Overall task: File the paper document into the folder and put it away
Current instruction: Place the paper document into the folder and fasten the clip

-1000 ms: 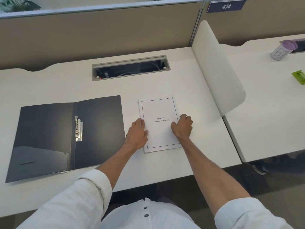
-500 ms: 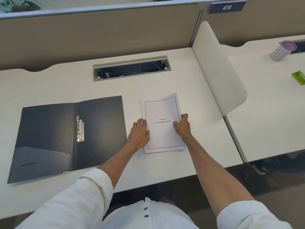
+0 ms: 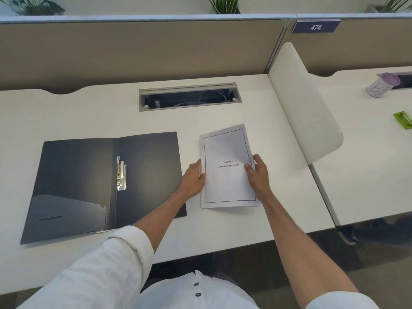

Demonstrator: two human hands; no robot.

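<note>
Both my forearms reach forward over the white desk (image 3: 223, 230), my left hand (image 3: 193, 179) at the left edge of the paper document (image 3: 227, 168) and my right hand (image 3: 258, 175) at its right edge. The document is a thin white stack with a bordered title page, its far end lifted and curled, just right of the open dark folder (image 3: 89, 186). Each hand's fingers pinch an edge, thumbs on top

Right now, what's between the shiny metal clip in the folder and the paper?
In the head view, between the metal clip and the paper document lie the folder's dark right-hand panel and the left hand gripping the paper's edge.
</note>
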